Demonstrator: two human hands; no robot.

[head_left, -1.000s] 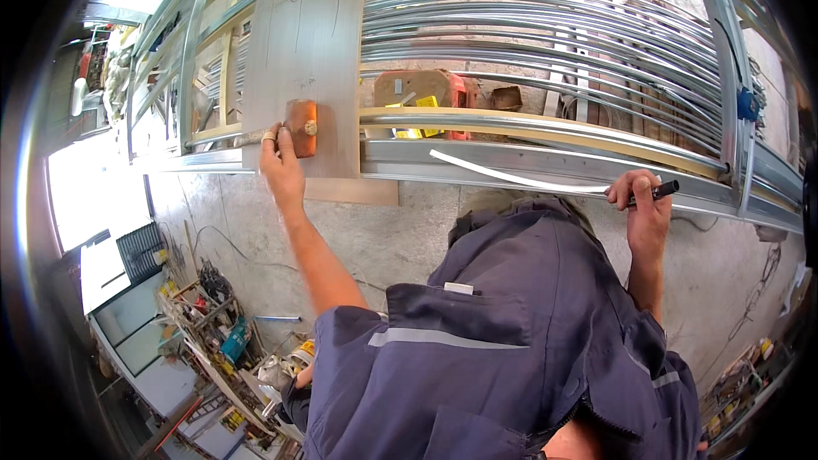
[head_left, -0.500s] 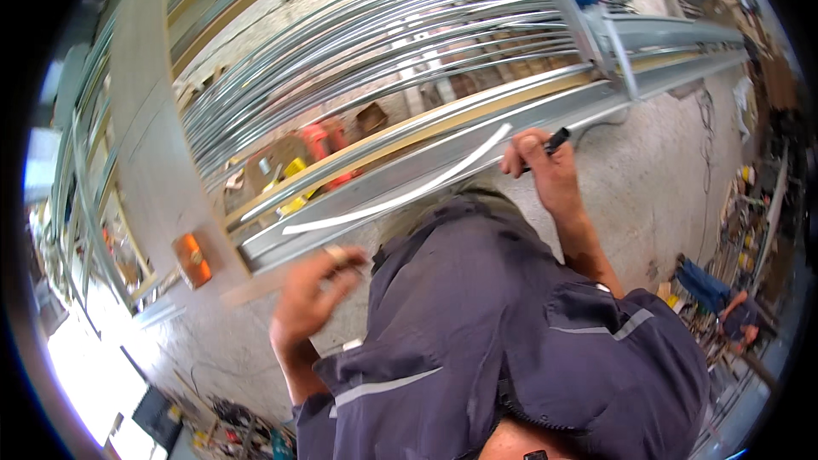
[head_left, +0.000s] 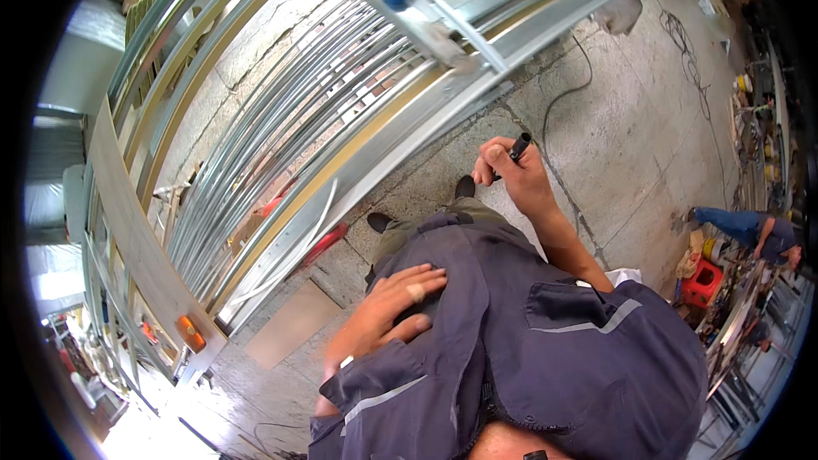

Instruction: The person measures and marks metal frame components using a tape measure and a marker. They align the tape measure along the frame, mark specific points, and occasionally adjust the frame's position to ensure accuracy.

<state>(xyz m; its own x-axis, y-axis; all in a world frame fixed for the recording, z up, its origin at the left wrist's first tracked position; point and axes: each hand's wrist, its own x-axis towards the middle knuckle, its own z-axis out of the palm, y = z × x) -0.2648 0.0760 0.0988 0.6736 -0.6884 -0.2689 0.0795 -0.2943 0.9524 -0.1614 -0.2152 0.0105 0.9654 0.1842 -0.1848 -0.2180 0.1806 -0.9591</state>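
Head view: the left hand (head_left: 383, 311) now lies spread against the front of the dark jacket (head_left: 511, 324); a second ago it was at the orange block (head_left: 191, 334). That block sits near the close end of the long board (head_left: 170, 281). The right hand (head_left: 515, 175) has its fingers closed around a black marker (head_left: 521, 146), as in the earlier frames, and is now held over the floor (head_left: 648, 128). At first the white strip (head_left: 322, 221) reached to the right hand; now it lies in a curve along the metal rail (head_left: 392, 143), apart from both hands. The view has turned, so the rack runs on a slant, and the co-worker (head_left: 777, 234) off to the right, out of sight in the first frame, shows here.

The rail forms the rack's near edge, with thin metal rods (head_left: 273, 111) packed behind it. Open concrete stretches from that edge past the right hand, crossed by a dark cable (head_left: 588, 77). On the left, a flat pale panel (head_left: 294, 324) takes up floor beside the rail. A red bin (head_left: 703, 281) and clutter border the right side.
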